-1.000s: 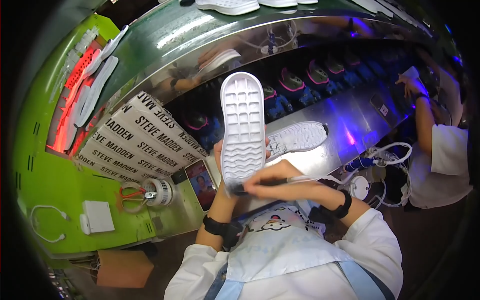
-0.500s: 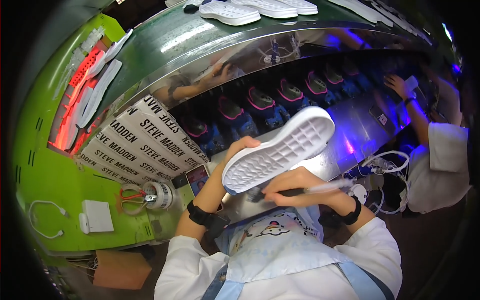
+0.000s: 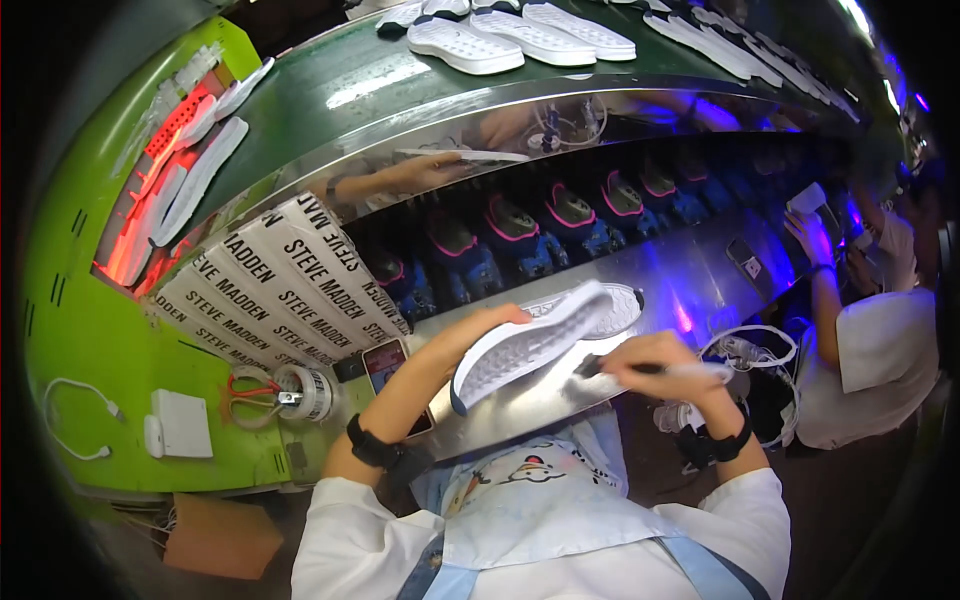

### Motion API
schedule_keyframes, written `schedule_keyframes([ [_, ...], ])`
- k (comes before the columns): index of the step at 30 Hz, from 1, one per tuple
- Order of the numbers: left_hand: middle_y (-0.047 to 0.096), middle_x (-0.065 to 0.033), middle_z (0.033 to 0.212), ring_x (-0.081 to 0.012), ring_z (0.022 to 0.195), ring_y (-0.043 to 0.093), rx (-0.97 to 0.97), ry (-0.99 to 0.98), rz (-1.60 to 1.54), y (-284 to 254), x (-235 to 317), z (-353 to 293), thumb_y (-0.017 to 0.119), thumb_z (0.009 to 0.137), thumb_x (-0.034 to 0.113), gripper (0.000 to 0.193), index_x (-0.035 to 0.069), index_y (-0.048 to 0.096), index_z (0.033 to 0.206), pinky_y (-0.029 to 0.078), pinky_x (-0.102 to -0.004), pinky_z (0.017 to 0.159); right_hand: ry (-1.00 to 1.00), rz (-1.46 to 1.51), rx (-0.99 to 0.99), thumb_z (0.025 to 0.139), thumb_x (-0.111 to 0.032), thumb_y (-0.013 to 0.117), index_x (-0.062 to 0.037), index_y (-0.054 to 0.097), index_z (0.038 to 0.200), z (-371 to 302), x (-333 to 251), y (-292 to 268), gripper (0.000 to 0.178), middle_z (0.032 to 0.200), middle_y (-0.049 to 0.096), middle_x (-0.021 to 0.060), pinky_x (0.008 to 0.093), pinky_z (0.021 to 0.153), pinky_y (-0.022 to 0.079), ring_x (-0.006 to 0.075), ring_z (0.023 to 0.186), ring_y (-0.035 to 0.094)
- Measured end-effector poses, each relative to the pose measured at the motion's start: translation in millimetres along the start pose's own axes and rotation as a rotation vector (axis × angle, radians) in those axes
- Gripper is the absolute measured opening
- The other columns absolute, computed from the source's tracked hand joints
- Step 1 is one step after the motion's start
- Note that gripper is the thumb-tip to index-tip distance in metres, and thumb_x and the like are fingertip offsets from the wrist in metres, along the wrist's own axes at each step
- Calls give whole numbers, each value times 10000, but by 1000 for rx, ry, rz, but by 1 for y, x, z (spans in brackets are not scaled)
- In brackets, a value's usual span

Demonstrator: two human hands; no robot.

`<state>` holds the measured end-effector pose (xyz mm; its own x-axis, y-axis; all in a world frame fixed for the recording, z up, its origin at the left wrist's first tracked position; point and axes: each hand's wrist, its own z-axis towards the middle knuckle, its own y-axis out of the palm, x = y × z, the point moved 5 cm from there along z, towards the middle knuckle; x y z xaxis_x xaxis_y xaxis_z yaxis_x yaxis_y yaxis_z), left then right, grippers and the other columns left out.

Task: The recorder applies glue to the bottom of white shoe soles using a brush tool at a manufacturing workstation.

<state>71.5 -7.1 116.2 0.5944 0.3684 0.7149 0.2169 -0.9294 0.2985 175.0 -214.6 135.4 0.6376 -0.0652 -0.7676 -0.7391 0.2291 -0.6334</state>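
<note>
My left hand [image 3: 488, 324] grips a white shoe sole [image 3: 528, 350] by its edge, tilted, with its ridged, hollowed side showing. That sole has a dark blue patch at its near end. Beyond it, a second white sole [image 3: 622, 314] rests on the metal ledge [image 3: 540, 400], partly covered by the first. To the right, my right hand [image 3: 655, 360] is closed around a brush [image 3: 592, 366] with dark bristles and a pale handle. The bristles are apart from the held sole, near its right side and above the ledge.
Dark shoe uppers with pink collars [image 3: 510, 222] line the recess ahead. White soles [image 3: 465, 45] lie on the green belt [image 3: 340, 120]. A printed box [image 3: 280, 280], phone [image 3: 385, 365] and tape roll [image 3: 318, 392] stand left. At right are a co-worker's arm [image 3: 825, 300] and a hose [image 3: 750, 345].
The held sole has tipped and lowered, and the second sole has come into sight behind it. My right hand with the brush has moved right, away from the sole's near end.
</note>
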Motion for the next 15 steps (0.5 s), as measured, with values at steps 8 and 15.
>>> schedule_keyframes([
  [8,600,-204,1122,-283,951,634,-224,902,-333,-24,105,-91,454,932,255,419,-55,472,1215,545,-375,811,-425,631,484,865,-78,571,44,647,937,11,-72,-24,161,1067,635,227,326,720,538,245,803,679],
  [15,625,-154,954,-178,760,600,450,955,284,-35,243,-53,570,907,356,495,-53,502,1176,504,-255,587,-219,704,696,770,116,594,27,580,987,15,-55,-3,235,1174,554,216,313,701,545,244,843,663],
])
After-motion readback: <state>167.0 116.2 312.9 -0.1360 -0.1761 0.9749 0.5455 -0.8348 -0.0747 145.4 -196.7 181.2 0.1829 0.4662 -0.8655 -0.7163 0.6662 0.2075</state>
